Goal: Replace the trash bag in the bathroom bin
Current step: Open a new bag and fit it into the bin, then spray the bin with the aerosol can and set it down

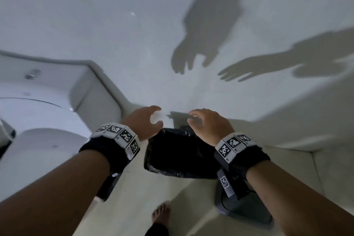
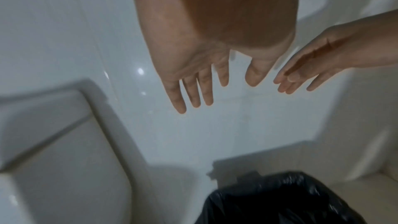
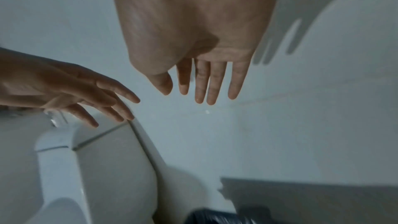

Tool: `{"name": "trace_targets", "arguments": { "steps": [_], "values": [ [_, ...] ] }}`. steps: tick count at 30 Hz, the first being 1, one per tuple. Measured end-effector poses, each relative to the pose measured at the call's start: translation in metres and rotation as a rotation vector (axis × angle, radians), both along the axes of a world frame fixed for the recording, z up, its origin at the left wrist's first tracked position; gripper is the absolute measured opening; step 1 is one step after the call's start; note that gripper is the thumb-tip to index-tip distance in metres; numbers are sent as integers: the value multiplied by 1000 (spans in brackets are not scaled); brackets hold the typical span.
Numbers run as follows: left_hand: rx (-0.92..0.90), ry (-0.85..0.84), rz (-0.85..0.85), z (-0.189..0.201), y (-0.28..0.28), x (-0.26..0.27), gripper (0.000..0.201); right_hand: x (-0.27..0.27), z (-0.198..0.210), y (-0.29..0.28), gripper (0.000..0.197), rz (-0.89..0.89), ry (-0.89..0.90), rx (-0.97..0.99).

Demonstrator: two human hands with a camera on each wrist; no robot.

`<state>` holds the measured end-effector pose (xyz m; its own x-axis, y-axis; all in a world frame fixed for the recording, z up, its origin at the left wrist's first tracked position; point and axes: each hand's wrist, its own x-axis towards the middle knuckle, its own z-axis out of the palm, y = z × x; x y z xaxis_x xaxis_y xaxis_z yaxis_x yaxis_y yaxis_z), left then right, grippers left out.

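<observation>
A white toilet (image 1: 38,113) stands at the far left against the pale tiled wall (image 1: 115,25), its cistern (image 2: 53,134) rising beside the bin. Next to it, the person's left hand (image 1: 142,122) hangs in the air above the bin, its grip wide open: in the wrist views the fingers (image 2: 193,89) are straight and spread, holding nothing and touching nothing. Directly below and between the two wrists sits the bathroom bin (image 1: 182,155) on the floor (image 1: 153,188), lined with a glossy black trash bag (image 2: 280,202) whose crinkled edge is folded over the rim. The bag lies well under both hands, apart from them. To the right, the right hand (image 1: 208,126) mirrors the left, grip equally open with fingers (image 3: 215,83) extended and empty, just beside the left hand's fingertips. Both wrists wear black straps with patterned marker bands (image 1: 118,134). Shadows of the two hands (image 1: 191,55) fall on the wall at upper right. A bare foot (image 1: 161,214) shows on the floor below.
</observation>
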<state>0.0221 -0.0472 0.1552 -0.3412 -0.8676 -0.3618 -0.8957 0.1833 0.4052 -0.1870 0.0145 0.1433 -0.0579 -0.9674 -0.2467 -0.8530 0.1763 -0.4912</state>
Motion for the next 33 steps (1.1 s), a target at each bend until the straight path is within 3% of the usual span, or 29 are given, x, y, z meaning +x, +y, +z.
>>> {"name": "trace_targets", "arguments": {
  "steps": [8, 15, 24, 33],
  "values": [
    [-180, 195, 263, 187, 11, 84, 55, 79, 177, -29, 35, 115, -94, -195],
    [-356, 288, 497, 303, 48, 204, 41, 187, 299, -40, 30, 233, -280, -337],
    [-508, 279, 806, 367, 131, 384, 39, 370, 367, -22, 26, 481, -439, -387],
    [-604, 231, 932, 395, 188, 540, 52, 526, 378, -3, 23, 611, -481, -376]
  ]
}}
